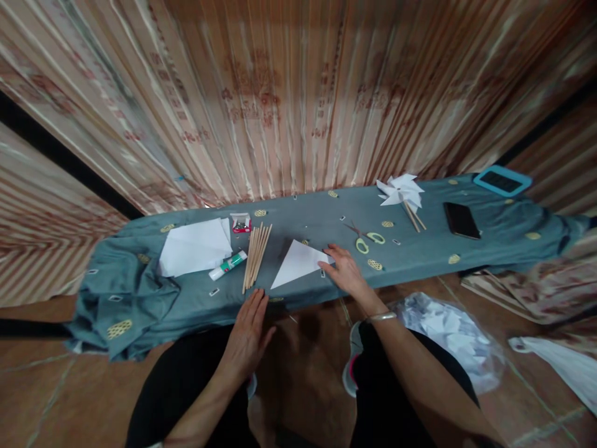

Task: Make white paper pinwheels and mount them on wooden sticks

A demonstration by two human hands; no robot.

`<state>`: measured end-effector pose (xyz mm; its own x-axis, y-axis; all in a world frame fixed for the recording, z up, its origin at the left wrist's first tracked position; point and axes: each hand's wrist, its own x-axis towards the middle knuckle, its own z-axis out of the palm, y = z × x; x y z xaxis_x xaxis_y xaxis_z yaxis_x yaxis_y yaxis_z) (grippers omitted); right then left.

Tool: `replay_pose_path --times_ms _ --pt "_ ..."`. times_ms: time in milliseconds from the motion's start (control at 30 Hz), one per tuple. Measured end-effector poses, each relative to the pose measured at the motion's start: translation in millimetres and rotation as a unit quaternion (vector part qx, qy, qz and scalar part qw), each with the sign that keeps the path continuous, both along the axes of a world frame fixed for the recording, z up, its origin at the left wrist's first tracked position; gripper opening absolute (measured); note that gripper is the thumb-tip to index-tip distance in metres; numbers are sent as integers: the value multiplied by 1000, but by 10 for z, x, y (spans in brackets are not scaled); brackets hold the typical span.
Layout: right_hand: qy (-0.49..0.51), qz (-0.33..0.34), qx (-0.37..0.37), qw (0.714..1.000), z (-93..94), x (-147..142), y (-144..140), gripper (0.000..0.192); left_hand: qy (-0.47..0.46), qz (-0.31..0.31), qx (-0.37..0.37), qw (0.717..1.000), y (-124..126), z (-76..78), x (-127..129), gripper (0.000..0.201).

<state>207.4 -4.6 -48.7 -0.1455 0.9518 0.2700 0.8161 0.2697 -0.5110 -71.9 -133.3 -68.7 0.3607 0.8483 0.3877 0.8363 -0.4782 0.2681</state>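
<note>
Cloth-covered low bench: runs left to right in front of my knees, pleated curtain behind it.
Folded white paper triangle: near the front edge, under my right hand.
My left hand: at the front edge, below the bundle of thin wooden sticks.
Green-capped glue stick: left of the sticks, before the stack of white paper sheets.
Yellow-handled scissors: right of the triangle.
White paper pinwheels: behind the scissors.
Black phone: right of the pinwheels.
Clear plastic bag of paper scraps: on the floor, right of my knee.
</note>
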Motion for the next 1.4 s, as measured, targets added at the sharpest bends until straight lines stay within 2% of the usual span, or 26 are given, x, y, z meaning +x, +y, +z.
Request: replay_pose_path --times_ms 167,267,333,400,533,600,633,700,733,833,933,1000,1067,1133,1200,1300,1400 --pt "96 3 -31 995 0 -57 33 23 -126 19 -96 987 -70 55 60 53" --pt "169 -4 -45 985 23 -37 36 15 -250 66 -176 950 -71 142 124 54" --pt "222 -6 -54 973 59 9 51 9 -355 110 -219 902 -55 208 174 60" --pt "275 0 -63 959 122 73 68 8 -466 143 -245 838 -8 276 227 67" --pt "365 38 -86 926 316 208 74 17 -625 155 -276 713 210 422 313 79" --pt "392 57 -97 913 424 264 59 20 -661 150 -297 673 364 510 342 84" --pt "400 64 -100 909 476 286 48 21 -668 145 -302 665 443 558 357 85" --pt "415 74 -105 901 568 319 22 21 -666 123 -310 668 594 663 395 82" --pt "424 79 -108 896 606 330 7 21 -653 112 -319 678 664 716 420 80" --pt "437 94 -121 887 687 357 -30 21 -584 75 -399 703 848 847 513 67" --pt "404 104 -113 902 699 436 -13 20 -532 58 -442 720 991 887 592 51" --pt "326 60 -75 941 663 546 52 25 -535 73 -416 732 1056 861 608 48" --pt "189 -49 -23 981 601 684 146 34 -561 104 -370 733 1098 812 587 50" --pt "108 -125 -9 986 524 800 239 37 -583 135 -334 729 1125 764 541 53" --pt "43 -160 -15 986 442 849 309 40 -583 157 -308 735 1148 742 491 53" --pt "-43 -175 -35 983 339 801 358 51 -555 177 -251 773 1182 778 435 49" --pt "-109 -179 -52 976 283 728 371 49 -530 180 -200 805 1213 854 390 44"
